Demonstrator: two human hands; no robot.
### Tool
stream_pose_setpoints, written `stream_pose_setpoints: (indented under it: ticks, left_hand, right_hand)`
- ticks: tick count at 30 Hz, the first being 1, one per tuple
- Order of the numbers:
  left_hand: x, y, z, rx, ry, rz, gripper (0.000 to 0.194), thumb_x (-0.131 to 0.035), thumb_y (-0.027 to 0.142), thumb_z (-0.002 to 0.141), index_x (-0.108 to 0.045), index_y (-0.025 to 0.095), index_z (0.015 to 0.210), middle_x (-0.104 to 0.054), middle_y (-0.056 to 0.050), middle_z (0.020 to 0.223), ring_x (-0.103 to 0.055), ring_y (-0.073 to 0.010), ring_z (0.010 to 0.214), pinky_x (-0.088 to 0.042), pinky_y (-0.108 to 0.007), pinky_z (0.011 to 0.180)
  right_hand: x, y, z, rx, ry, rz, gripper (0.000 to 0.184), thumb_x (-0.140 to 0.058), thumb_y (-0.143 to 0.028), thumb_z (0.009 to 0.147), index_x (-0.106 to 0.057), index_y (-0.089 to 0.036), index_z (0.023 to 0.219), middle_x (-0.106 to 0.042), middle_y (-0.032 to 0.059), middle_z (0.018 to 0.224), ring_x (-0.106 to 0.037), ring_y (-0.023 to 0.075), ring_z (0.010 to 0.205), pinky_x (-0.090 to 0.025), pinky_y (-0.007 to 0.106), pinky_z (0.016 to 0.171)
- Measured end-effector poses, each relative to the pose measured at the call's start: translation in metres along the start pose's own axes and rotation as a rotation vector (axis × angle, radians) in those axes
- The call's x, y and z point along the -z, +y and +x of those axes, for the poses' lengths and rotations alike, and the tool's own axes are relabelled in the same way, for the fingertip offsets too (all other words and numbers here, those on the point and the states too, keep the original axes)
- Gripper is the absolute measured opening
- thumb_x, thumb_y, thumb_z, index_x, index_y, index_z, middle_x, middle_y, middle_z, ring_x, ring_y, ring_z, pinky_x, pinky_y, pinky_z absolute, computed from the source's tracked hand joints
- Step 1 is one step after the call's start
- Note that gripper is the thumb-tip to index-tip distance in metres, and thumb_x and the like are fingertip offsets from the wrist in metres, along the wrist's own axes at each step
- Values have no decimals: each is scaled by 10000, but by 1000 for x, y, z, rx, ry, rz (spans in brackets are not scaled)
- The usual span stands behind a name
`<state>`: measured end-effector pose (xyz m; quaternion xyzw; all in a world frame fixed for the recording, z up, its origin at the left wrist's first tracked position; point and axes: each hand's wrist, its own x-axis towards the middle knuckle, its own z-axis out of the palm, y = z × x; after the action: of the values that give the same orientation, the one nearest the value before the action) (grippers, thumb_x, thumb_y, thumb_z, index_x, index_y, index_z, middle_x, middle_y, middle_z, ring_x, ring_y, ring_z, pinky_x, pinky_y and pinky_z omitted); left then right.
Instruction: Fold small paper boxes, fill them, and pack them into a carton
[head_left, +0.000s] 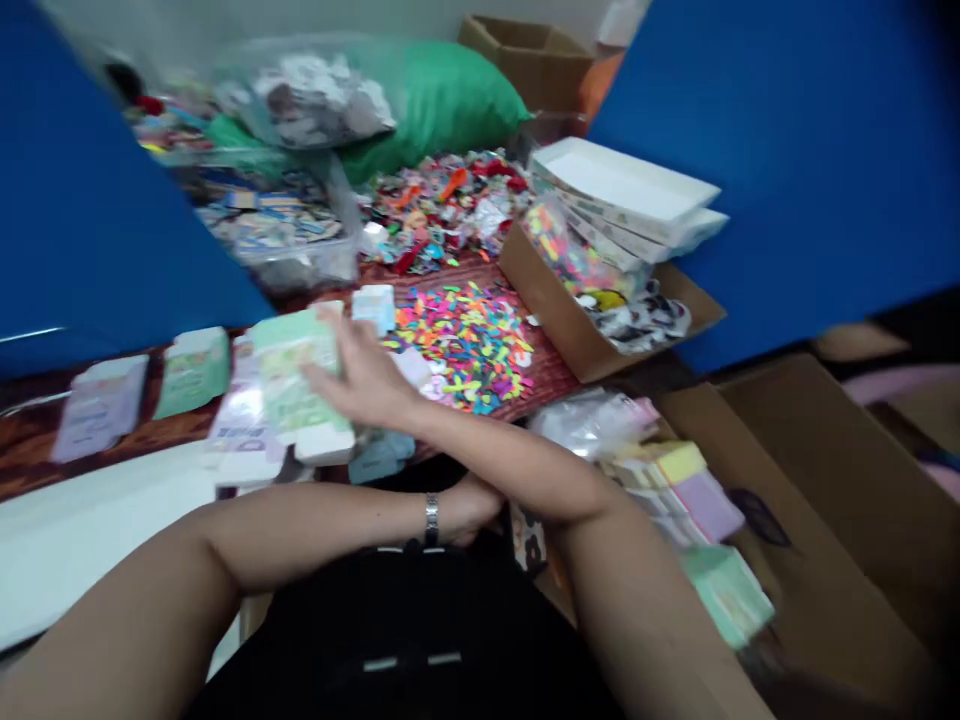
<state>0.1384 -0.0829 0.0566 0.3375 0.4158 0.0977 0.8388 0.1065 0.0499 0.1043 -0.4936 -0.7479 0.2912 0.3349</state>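
My arms are crossed in front of me. My right hand (364, 385) reaches to the left and grips the right edge of a flat pale green carton (292, 375), which lies on top of other pastel cartons (244, 435). The view is blurred by motion. My left hand (472, 503), with a watch (431, 520) on its wrist, lies low by my lap. My right forearm covers most of it, so its fingers are hidden. Just beyond my right hand lies a heap of bright foam shapes (469, 345).
More flat cartons (191, 370) lie in a row at the left. A cardboard box (570, 320) with bagged coloured pieces and white trays (626, 185) stands at the right. Stacked pastel cartons (694, 490) sit in a big brown box (817, 500). Blue panels (787, 150) flank both sides.
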Motion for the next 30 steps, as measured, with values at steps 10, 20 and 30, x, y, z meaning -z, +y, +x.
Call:
stream_pose_setpoints:
  ticks: [10,20,30]
  left_hand:
    - [-5,4,-5,155,-93,240,454,-745,398,766,-607,215,1157,-694,-88,1169,-703,-218,895,-584,-286,641]
    - [-43,7,11,163,-153,330,365,-733,368,791,-646,227,1116,-711,-64,1125,-698,-205,913,-595,-275,640]
    - [-29,14,17,155,-31,279,339,-731,327,796,-645,243,1114,-712,-42,1101,-684,-175,844,-595,-284,649]
  right_hand:
    - [139,79,-131,-41,204,-399,879,0,-712,858,-487,-185,1366,-585,-31,1352,-557,147,1262,-441,401,1030]
    - [180,125,-436,-1311,556,-553,368,-527,-326,943,-625,-184,1267,-728,56,1072,-672,185,943,-493,314,929]
    - [124,174,-513,-1713,627,-509,375,-441,-334,972,-589,-188,1285,-736,64,1056,-685,186,936,-495,277,852]
